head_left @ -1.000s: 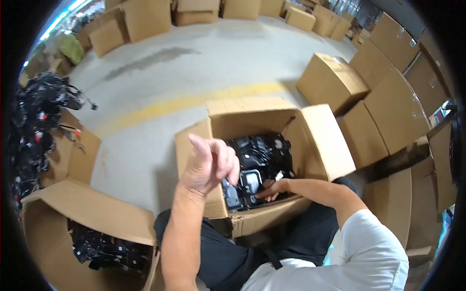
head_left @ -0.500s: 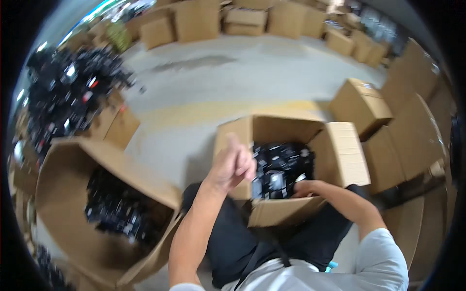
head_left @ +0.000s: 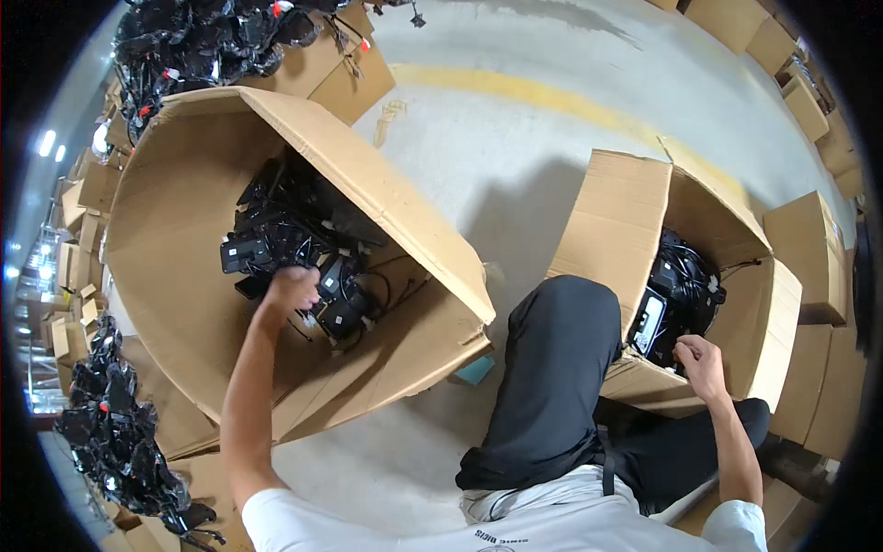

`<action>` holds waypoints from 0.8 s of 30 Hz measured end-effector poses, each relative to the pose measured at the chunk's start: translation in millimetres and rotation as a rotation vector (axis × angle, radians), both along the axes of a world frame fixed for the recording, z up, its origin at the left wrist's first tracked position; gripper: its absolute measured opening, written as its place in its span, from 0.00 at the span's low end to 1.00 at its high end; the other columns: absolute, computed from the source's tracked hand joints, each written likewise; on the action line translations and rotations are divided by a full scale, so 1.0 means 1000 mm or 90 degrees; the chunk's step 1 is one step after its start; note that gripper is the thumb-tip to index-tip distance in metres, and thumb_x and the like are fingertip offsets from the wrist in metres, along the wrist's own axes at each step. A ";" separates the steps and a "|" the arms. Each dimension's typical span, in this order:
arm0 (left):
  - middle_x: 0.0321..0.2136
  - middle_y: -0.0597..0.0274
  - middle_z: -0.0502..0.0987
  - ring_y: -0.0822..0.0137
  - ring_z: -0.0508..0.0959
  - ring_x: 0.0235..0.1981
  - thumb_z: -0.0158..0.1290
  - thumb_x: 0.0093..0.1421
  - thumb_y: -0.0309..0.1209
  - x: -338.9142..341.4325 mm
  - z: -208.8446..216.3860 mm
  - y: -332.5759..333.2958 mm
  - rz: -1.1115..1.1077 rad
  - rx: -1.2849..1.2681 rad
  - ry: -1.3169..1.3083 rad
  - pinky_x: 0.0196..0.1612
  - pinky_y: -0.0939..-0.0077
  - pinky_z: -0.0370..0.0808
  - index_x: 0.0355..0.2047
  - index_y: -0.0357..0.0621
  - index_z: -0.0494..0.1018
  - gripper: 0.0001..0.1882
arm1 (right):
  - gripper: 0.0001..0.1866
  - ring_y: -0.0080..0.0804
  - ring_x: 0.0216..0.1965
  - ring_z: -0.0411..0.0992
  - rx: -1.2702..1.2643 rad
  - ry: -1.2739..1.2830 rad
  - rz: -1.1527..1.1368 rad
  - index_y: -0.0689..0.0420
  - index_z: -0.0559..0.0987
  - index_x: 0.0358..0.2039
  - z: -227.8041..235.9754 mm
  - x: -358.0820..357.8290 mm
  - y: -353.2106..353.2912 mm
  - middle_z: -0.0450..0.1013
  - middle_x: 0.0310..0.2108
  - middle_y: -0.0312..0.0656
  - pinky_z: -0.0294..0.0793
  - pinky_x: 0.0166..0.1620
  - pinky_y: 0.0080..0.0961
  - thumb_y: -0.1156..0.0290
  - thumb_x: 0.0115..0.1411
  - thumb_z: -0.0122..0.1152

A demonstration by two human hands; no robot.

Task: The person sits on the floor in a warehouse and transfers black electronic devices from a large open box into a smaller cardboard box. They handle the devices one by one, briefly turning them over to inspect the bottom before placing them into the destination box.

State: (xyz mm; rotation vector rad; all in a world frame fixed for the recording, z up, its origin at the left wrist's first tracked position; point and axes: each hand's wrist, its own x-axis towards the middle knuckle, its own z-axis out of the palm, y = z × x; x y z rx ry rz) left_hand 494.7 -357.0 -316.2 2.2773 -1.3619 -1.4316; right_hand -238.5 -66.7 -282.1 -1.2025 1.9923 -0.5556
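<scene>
My left hand point(head_left: 292, 289) reaches into the large cardboard box point(head_left: 175, 304) on the left, its fingers curled against a heap of black plastic parts with cables point(head_left: 299, 225). Whatever those fingers grip is hidden. At the near rim of a smaller cardboard box point(head_left: 612, 207) on the right is my right hand point(head_left: 702, 365). Its fingers are closed in a pinch, and I cannot make out what is in them. Beside it in that box lie more black cabled parts point(head_left: 685, 276), including a flat one with a pale shiny face point(head_left: 650, 319).
Piles of black parts rise at the far left point(head_left: 198, 46) and near left point(head_left: 115, 414). More cardboard boxes point(head_left: 805, 258) line the right side. My bent knee point(head_left: 570, 313) stands between the two open boxes. A yellow stripe point(head_left: 533, 87) crosses the grey floor.
The view has turned left. My left hand has gone from beside the right box down into the left box. My right hand stays at the right box, now by its near rim.
</scene>
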 end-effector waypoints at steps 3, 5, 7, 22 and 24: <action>0.27 0.50 0.83 0.54 0.83 0.28 0.60 0.61 0.45 0.038 -0.095 0.007 -0.255 -0.103 -0.219 0.34 0.63 0.80 0.35 0.35 0.80 0.20 | 0.12 0.24 0.34 0.78 0.032 0.005 -0.033 0.69 0.81 0.42 0.000 0.005 -0.007 0.81 0.32 0.42 0.77 0.39 0.22 0.71 0.67 0.58; 0.34 0.44 0.83 0.45 0.84 0.34 0.62 0.59 0.44 0.018 -0.135 -0.005 -0.338 -0.186 -0.346 0.41 0.56 0.80 0.39 0.34 0.79 0.22 | 0.12 0.24 0.34 0.78 0.047 0.031 -0.053 0.70 0.81 0.43 0.001 0.002 -0.003 0.80 0.31 0.41 0.77 0.39 0.22 0.72 0.67 0.58; 0.39 0.40 0.83 0.40 0.82 0.40 0.64 0.58 0.45 -0.026 -0.171 -0.012 -0.227 -0.200 -0.402 0.48 0.52 0.79 0.42 0.35 0.79 0.24 | 0.12 0.26 0.37 0.79 0.079 0.078 -0.068 0.70 0.81 0.43 0.005 -0.002 0.002 0.81 0.33 0.44 0.78 0.42 0.24 0.72 0.66 0.60; 0.22 0.47 0.79 0.52 0.82 0.23 0.55 0.59 0.28 -0.006 -0.131 -0.017 -0.254 -0.149 -0.134 0.27 0.61 0.77 0.27 0.37 0.77 0.07 | 0.10 0.22 0.33 0.75 0.028 0.080 -0.081 0.68 0.82 0.40 0.000 0.003 0.001 0.78 0.29 0.41 0.75 0.38 0.25 0.73 0.65 0.61; 0.15 0.55 0.74 0.64 0.76 0.14 0.53 0.60 0.28 -0.046 -0.030 -0.009 -0.070 -0.062 -0.006 0.19 0.67 0.71 0.22 0.36 0.73 0.11 | 0.10 0.23 0.31 0.75 0.001 0.098 -0.099 0.68 0.82 0.40 0.003 -0.002 0.010 0.79 0.29 0.42 0.75 0.38 0.24 0.73 0.64 0.61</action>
